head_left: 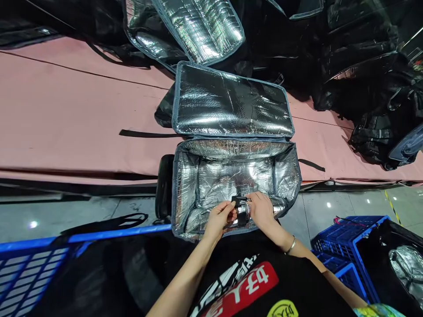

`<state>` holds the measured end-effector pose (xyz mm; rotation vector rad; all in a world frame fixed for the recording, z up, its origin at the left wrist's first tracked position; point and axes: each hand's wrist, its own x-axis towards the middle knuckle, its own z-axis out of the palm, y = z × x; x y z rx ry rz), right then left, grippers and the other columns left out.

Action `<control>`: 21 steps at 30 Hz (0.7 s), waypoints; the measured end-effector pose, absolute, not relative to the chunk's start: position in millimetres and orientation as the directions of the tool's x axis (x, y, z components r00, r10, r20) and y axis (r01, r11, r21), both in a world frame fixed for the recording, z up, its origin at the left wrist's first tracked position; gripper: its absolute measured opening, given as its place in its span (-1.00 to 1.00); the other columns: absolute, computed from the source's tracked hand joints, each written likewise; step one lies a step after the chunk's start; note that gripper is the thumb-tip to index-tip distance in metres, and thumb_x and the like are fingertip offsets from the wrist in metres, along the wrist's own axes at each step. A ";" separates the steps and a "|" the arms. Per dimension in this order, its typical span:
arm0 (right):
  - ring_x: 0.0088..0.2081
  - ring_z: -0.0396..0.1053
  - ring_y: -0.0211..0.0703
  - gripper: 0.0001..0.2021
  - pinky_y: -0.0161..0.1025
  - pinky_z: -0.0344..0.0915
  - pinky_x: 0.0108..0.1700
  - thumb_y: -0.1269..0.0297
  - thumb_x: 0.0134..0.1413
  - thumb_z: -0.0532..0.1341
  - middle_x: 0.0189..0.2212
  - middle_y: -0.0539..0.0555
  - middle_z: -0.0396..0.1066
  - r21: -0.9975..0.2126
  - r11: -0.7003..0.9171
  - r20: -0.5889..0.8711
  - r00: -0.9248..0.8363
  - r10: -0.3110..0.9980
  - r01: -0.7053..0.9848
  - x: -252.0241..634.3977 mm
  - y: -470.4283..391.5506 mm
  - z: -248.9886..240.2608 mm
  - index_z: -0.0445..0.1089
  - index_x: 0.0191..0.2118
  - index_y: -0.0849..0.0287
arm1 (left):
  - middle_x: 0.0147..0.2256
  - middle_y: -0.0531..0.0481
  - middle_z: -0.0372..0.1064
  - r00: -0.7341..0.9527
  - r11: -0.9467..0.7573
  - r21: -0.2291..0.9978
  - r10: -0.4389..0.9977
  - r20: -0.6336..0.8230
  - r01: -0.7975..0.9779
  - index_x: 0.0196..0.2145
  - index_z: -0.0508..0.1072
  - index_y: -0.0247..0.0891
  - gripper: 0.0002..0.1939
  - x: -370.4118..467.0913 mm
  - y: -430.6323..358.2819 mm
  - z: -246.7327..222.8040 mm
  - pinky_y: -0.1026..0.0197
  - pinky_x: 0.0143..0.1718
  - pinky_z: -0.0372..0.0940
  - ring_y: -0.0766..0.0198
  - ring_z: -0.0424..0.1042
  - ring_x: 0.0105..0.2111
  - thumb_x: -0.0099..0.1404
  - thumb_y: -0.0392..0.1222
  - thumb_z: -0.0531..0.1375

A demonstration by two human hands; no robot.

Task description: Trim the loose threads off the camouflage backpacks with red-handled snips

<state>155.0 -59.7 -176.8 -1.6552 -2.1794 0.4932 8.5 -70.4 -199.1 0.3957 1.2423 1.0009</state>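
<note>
An insulated bag (234,176) with a silver foil lining stands open at the table's front edge, its foil-lined lid (231,103) folded back away from me. At the bag's near wall, my left hand (220,219) pinches a small black strap piece (235,201) between thumb and fingers. My right hand (261,211) is bent over the other side of the same piece, fingers closed on it. A black strap hangs below the piece against the foil. The tips of some right fingers are hidden.
The pink table (82,101) runs across the view. More black bags and a foil-lined flap (211,31) lie at the back. Blue crates stand at the lower left (29,273) and lower right (355,246). Loose black straps (145,134) stick out beside the bag.
</note>
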 end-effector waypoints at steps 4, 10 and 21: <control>-0.18 0.34 -0.14 -0.79 -0.23 0.26 -0.12 0.41 0.18 0.05 -0.24 0.08 0.41 -0.542 0.240 0.086 -0.231 0.969 0.805 155.0 -59.2 -174.1 0.36 -0.11 0.16 | -0.67 0.13 0.26 -0.008 0.540 0.731 0.802 -0.598 -0.417 -0.56 0.34 -0.29 -0.58 8.7 -70.7 -199.7 0.37 -0.65 0.13 0.46 0.19 -0.70 -0.21 0.08 0.35; -0.19 0.36 -0.14 -0.82 -0.22 0.28 -0.13 0.42 0.15 0.08 -0.27 0.08 0.41 -0.593 0.189 -0.016 -0.246 0.969 0.782 156.7 -56.8 -169.8 0.38 -0.16 0.14 | -0.64 0.11 0.30 -0.016 0.542 0.726 0.797 -0.604 -0.423 -0.53 0.36 -0.30 -0.60 8.2 -71.3 -201.8 0.37 -0.63 0.17 0.44 0.24 -0.68 -0.17 0.06 0.34; -0.42 0.28 -0.30 -0.96 -0.37 0.19 -0.32 0.35 -0.03 0.24 -0.49 -0.06 0.33 -0.866 0.130 -0.126 -0.463 0.877 0.482 168.5 -62.6 -159.7 0.41 -0.39 0.19 | -0.42 -0.08 0.49 -0.003 0.528 0.715 0.804 -0.595 -0.458 -0.29 0.48 -0.28 -0.64 -3.0 -80.5 -194.1 0.27 -0.55 0.25 0.20 0.46 -0.48 -0.10 -0.12 0.24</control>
